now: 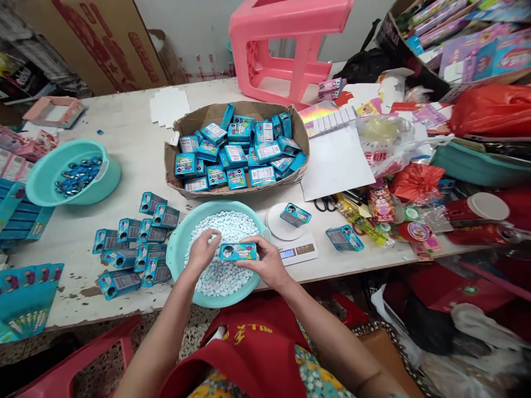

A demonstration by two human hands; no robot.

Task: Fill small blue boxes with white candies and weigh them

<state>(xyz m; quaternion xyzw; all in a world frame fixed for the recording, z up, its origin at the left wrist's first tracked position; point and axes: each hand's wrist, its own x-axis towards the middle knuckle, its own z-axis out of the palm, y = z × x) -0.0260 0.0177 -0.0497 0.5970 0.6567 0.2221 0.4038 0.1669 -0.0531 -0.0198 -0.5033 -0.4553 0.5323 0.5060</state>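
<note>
My right hand (269, 262) grips a small blue candy box (238, 252) by its right end, holding it over a turquoise basin (173, 255). Small white candies (224, 279) fill much of that basin. My left hand (202, 251) hovers above the candies just left of the box, fingers curled together; whatever they may hold is hidden. To the right, a white digital scale (305, 250) bears another blue box (295, 214) on its round plate. Several blue boxes (124, 257) with dark round holes in their ends stand left of the basin.
Behind the basin sits a cardboard tray (236, 193) heaped with blue boxes. A second turquoise bowl (105, 185) at left contains shiny blue pieces. One blue box (344, 237) lies right of the scale, near black scissors (326, 204). A pink stool (244, 55) rests at the back.
</note>
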